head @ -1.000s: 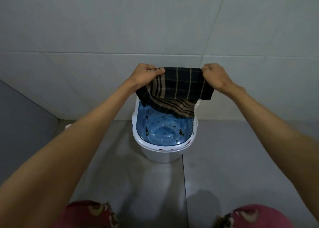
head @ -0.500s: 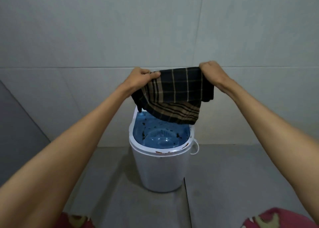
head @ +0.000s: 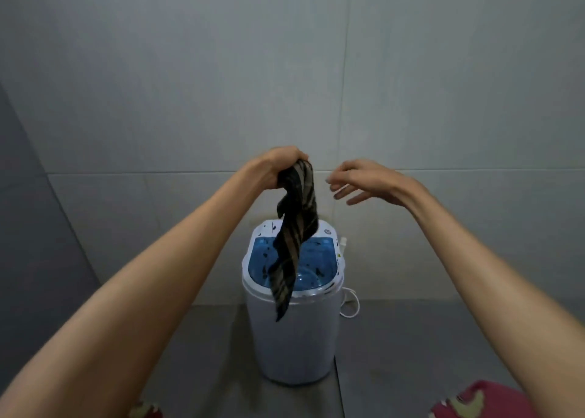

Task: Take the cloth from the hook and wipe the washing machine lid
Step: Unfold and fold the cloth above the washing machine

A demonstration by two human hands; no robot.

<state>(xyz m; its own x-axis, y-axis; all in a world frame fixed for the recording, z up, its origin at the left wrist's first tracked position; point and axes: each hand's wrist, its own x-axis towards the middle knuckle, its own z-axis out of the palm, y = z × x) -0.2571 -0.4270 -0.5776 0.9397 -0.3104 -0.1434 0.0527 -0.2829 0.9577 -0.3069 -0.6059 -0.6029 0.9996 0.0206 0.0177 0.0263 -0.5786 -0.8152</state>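
Note:
A dark checked cloth (head: 294,237) with tan stripes hangs in a long twist from my left hand (head: 278,167), which is closed around its top end. Its lower end dangles in front of the small white washing machine (head: 294,338) on the floor against the wall. The machine's translucent blue lid (head: 316,265) carries dark specks and is partly hidden by the cloth. My right hand (head: 367,182) hovers to the right of the cloth with fingers spread, holding nothing. No hook is in view.
Grey tiled wall (head: 411,85) behind the machine, grey tiled floor (head: 411,338) around it. A white cord (head: 351,303) loops at the machine's right side. My knees in pink patterned fabric (head: 474,402) show at the bottom edge.
My right hand let go of the cloth and opened. The cloth, earlier stretched between both hands, now hangs from the left hand alone. The view tilted up, showing more of the machine.

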